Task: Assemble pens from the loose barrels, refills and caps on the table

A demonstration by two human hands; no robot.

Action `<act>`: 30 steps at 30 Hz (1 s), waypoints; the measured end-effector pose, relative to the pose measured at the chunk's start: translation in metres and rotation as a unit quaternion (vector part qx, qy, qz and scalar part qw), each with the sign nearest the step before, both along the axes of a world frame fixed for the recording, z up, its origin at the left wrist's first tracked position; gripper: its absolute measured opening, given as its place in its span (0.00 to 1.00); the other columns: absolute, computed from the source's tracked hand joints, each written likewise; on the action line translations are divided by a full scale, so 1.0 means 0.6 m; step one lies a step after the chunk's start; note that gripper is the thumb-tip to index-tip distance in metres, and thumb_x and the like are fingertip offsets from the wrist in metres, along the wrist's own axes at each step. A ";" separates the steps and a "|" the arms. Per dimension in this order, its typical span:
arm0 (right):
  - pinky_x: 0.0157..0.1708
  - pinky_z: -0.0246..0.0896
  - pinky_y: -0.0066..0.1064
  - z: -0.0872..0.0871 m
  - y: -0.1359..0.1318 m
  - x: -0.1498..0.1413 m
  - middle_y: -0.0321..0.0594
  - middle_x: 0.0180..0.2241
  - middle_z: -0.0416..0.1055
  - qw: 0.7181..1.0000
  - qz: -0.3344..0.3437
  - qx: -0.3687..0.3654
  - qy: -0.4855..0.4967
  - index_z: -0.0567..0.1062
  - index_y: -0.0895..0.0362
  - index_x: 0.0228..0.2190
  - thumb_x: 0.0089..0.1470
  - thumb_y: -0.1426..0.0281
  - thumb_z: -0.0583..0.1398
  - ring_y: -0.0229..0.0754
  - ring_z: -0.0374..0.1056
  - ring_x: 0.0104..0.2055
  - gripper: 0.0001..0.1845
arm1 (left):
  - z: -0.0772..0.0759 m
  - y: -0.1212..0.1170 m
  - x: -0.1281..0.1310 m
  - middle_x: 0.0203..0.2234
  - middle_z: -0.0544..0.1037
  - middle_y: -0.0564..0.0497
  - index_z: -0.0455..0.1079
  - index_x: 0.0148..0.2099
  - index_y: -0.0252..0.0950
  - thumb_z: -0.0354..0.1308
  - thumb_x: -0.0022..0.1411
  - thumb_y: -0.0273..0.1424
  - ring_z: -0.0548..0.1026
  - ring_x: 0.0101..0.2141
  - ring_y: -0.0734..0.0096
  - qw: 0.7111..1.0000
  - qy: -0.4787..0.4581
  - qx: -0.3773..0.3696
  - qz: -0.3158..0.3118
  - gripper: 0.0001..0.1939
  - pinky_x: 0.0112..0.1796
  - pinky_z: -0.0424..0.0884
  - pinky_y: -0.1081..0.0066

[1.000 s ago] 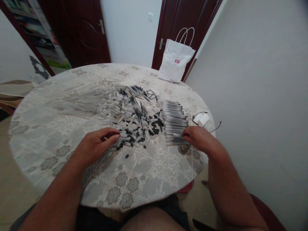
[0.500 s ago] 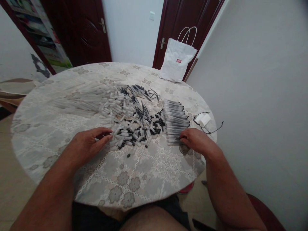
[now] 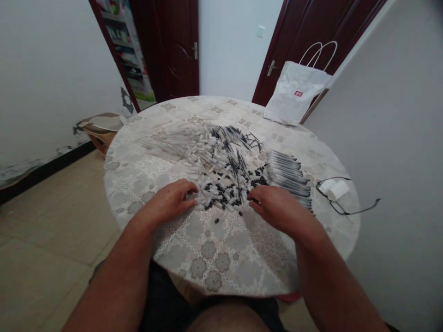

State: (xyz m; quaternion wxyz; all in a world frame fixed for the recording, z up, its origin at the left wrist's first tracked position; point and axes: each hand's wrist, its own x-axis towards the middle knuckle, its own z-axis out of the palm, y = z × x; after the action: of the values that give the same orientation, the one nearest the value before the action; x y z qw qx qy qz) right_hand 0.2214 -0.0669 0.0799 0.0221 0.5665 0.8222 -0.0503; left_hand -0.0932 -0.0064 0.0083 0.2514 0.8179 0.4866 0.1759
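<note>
My left hand (image 3: 176,199) rests at the near left edge of a heap of loose pen parts, thumb and fingers apart beside small white caps (image 3: 211,191). Nothing shows between its fingertips. My right hand (image 3: 275,203) hovers at the heap's right side, close to small black plugs (image 3: 259,179). Its fingers are slightly curled, with a narrow gap and no visible object between them. Behind the caps lie dark, thin pen refills (image 3: 237,163) and clear pen barrels (image 3: 169,144). A row of assembled pens (image 3: 287,170) lies beyond my right hand, which partly hides its near end.
Eyeglasses (image 3: 341,212) and a small white packet (image 3: 337,189) lie at the table's right. A white paper bag (image 3: 294,92) stands at the back right edge. One black plug (image 3: 217,221) sits apart on the patterned tablecloth (image 3: 221,263). A wall (image 3: 398,138) borders the right side.
My right hand has left the near end of the pen row and moved left to the loose parts. The view has swung left, and my left hand stays by the caps.
</note>
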 end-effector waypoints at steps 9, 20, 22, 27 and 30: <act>0.36 0.61 0.33 -0.038 0.069 -0.037 0.50 0.39 0.80 0.994 -0.089 -0.010 -0.069 0.79 0.56 0.36 0.61 0.63 0.59 0.49 0.76 0.41 0.11 | 0.006 -0.011 -0.005 0.37 0.78 0.47 0.75 0.42 0.42 0.60 0.58 0.34 0.75 0.38 0.60 0.999 0.016 0.011 -0.033 0.09 0.39 0.66 0.67; 0.41 0.65 0.36 -0.078 0.064 -0.054 0.52 0.40 0.79 0.989 -0.115 -0.020 -0.094 0.78 0.57 0.40 0.63 0.63 0.54 0.52 0.77 0.44 0.15 | 0.015 -0.019 0.002 0.34 0.77 0.47 0.73 0.39 0.39 0.56 0.59 0.29 0.73 0.35 0.62 0.998 0.056 0.017 -0.028 0.06 0.36 0.64 0.66; 0.41 0.66 0.36 -0.084 0.064 -0.056 0.52 0.40 0.79 0.987 -0.130 -0.014 -0.097 0.77 0.58 0.40 0.63 0.63 0.54 0.53 0.77 0.44 0.15 | 0.016 -0.018 0.004 0.34 0.77 0.47 0.73 0.38 0.39 0.55 0.60 0.29 0.73 0.35 0.62 0.998 0.060 0.022 -0.020 0.06 0.36 0.63 0.66; 0.41 0.66 0.36 -0.095 0.063 -0.057 0.54 0.40 0.79 0.986 -0.134 -0.004 -0.104 0.77 0.60 0.39 0.64 0.66 0.52 0.54 0.77 0.43 0.15 | 0.012 -0.016 0.002 0.35 0.78 0.48 0.74 0.40 0.40 0.56 0.61 0.32 0.73 0.35 0.62 0.999 0.046 0.026 -0.014 0.07 0.37 0.64 0.67; 0.39 0.65 0.36 -0.097 0.062 -0.054 0.54 0.39 0.79 0.987 -0.122 0.019 -0.099 0.76 0.61 0.39 0.63 0.67 0.53 0.54 0.77 0.42 0.14 | 0.008 -0.016 -0.001 0.34 0.78 0.47 0.74 0.40 0.40 0.55 0.62 0.33 0.73 0.34 0.63 0.999 0.038 0.035 -0.017 0.07 0.36 0.63 0.67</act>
State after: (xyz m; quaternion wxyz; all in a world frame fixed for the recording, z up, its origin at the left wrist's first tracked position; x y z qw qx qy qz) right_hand 0.1892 -0.0294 0.0215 0.0862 0.6655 0.7412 0.0193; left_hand -0.0939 -0.0157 0.0130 0.2069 0.8406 0.4752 0.1572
